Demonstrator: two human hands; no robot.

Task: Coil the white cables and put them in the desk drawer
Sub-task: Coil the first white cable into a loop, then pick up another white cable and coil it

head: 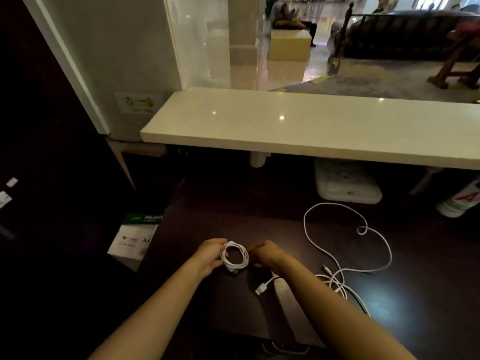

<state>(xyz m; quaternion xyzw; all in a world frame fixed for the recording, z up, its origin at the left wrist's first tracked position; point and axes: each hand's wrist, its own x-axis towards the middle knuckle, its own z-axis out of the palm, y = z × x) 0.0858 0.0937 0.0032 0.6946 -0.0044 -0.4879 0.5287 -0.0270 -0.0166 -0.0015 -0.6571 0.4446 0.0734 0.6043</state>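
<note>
The left hand (211, 255) gripped a coiled cable (235, 257), with its thumb and fingers wrapped round the loops at their 9 o'clock side. It held the coil just above the dark tabletop (207, 224). The right hand (265, 254) sat at the coil's 3 o'clock edge with curled fingers. Whether it pinched a strand there could not be told.

A second, loose cable (332, 203) sprawled over the tabletop at 3 o'clock from the hands, in 1 wide loop with a small kink. Its lower end was tangled near the right forearm. A USB plug (259, 291) lay at 5 o'clock from the coil, and which cable it ended was unclear. A ream of paper (135, 236) stood at 9 o'clock, and a white ledge (311, 126) ran across at 12 o'clock. The drawer could not be picked out with certainty.

The cable looked light, thin and soft, yet probably springy, so the loops would likely fan open if released. A grip across all the turns at once seemed safest. The smooth jacket would probably slide through the fingers. The loose cable seemed best taken near 1 plug end and fed in turn by turn, with care where the tangle might snag.
</note>
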